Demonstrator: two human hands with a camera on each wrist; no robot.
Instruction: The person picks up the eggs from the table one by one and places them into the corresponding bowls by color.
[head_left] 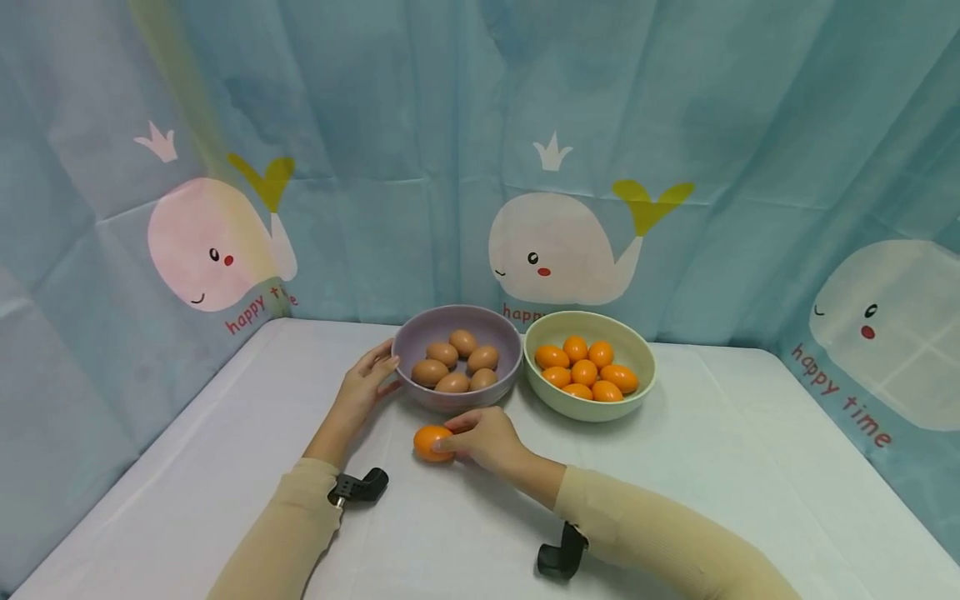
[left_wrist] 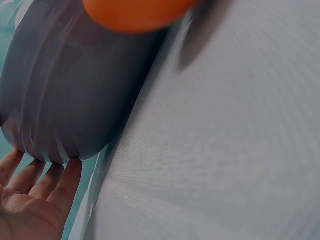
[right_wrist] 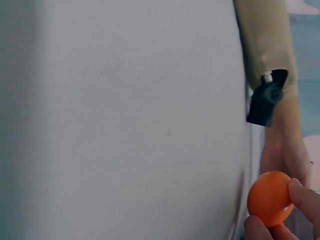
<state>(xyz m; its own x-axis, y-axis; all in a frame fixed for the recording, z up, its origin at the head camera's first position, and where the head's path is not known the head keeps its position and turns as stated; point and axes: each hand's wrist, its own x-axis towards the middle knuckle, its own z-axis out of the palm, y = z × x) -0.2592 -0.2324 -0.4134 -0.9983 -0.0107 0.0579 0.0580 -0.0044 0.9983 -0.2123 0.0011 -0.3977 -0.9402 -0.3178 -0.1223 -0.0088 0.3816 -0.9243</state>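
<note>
My right hand [head_left: 491, 442] pinches a smooth orange egg [head_left: 433, 443] between thumb and fingers, in front of the purple bowl [head_left: 457, 402]. The right wrist view shows the egg [right_wrist: 270, 198] held by the fingertips, seemingly a little above the tabletop. My left hand [head_left: 360, 392] touches the left side of the purple bowl. Seen from the left wrist, its fingers [left_wrist: 66, 187] are fairly straight, with the tips resting against the bowl's outer wall [left_wrist: 75, 90]. Several brown eggs [head_left: 430, 372] lie inside that bowl.
A pale green bowl [head_left: 637, 400] stands right beside the purple one, holding several orange eggs [head_left: 583, 372]. Both are at the back of a white-covered table [head_left: 750, 467]. Behind them hangs a blue curtain [head_left: 420, 233] with whale prints.
</note>
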